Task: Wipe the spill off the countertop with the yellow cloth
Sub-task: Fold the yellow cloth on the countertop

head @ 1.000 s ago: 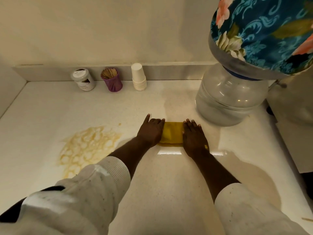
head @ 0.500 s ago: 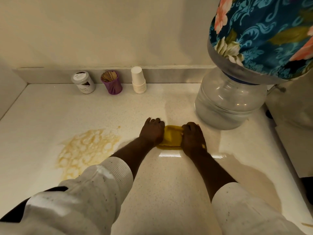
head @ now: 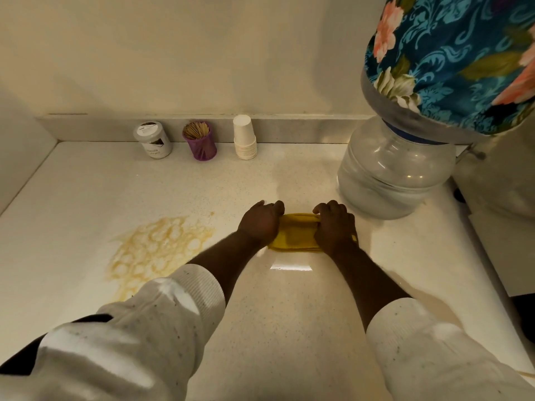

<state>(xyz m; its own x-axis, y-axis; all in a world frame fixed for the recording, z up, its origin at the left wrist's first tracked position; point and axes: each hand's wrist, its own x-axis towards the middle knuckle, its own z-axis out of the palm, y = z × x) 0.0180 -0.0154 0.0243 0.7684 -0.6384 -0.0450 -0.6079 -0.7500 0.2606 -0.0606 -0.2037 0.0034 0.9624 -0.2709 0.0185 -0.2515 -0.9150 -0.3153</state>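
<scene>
The yellow cloth lies folded on the pale countertop, in the middle of the view. My left hand grips its left end with curled fingers. My right hand grips its right end the same way, pulling the far edge into a fold. A yellowish, bubbly spill spreads on the counter to the left of my left forearm, apart from the cloth.
A big clear water bottle with a blue floral cover stands right of the cloth. Against the back wall are a white jar, a purple toothpick holder and stacked paper cups. A side wall bounds the left.
Both hands went from lying flat on the cloth's ends to curling their fingers around it, bunching the far edge toward me.
</scene>
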